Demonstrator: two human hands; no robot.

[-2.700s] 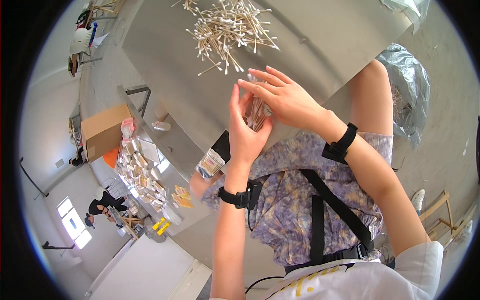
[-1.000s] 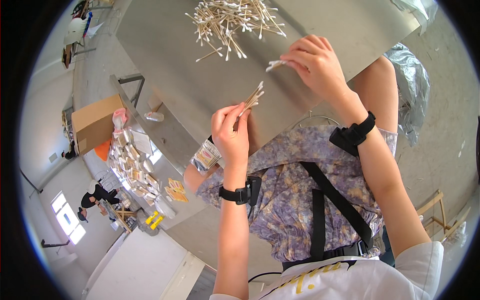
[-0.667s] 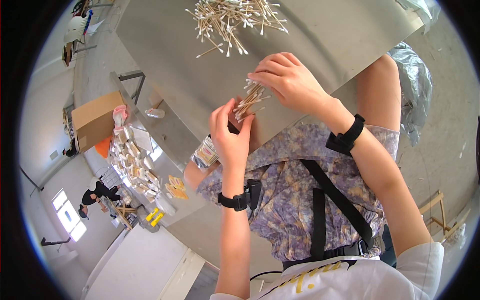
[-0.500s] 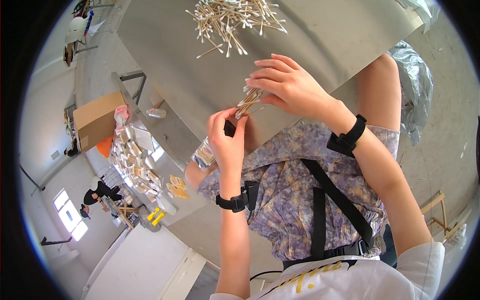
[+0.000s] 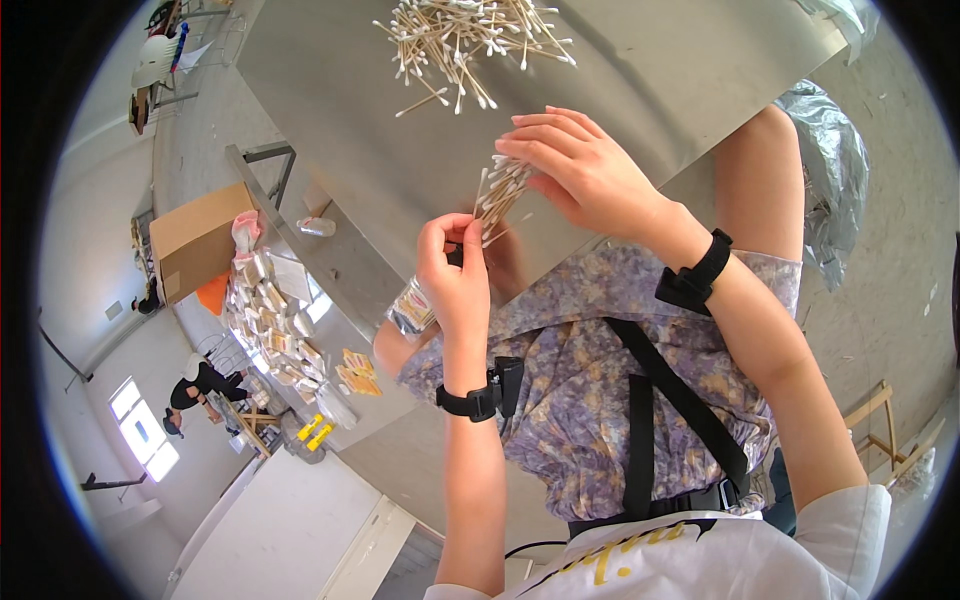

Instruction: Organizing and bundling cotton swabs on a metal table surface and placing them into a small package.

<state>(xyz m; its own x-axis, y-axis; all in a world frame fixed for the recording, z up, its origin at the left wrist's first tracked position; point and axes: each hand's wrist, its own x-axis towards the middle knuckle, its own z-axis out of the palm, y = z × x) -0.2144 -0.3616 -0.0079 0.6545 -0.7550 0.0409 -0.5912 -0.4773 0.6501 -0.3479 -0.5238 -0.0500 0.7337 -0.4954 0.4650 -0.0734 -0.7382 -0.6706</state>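
A small bundle of cotton swabs (image 5: 506, 190) with pale wooden sticks and white tips slants between my hands, just above the near edge of the metal table. My left hand (image 5: 452, 268) pinches the lower left ends with thumb and forefinger. Curled over the upper ends, the fingers of my right hand (image 5: 590, 175) hold the bundle from the right; its thumb lies partly behind the sticks. Farther off, a large loose pile of cotton swabs (image 5: 465, 40) rests on the table. A clear packet with printing (image 5: 412, 308) sits beside my left wrist, partly covered by the hand.
The metal tabletop (image 5: 640, 70) spans the upper middle. At left, many small packs (image 5: 270, 320) are heaped beside a cardboard box (image 5: 203, 240). A grey plastic bag (image 5: 835, 185) hangs right of my knee. Another person (image 5: 200, 390) bends over things in the far left background.
The swabs between my hands have spread slightly and tilted more upright, with one stick standing apart on the left. My left fingers have shifted a little; the right hand stays nearly in place.
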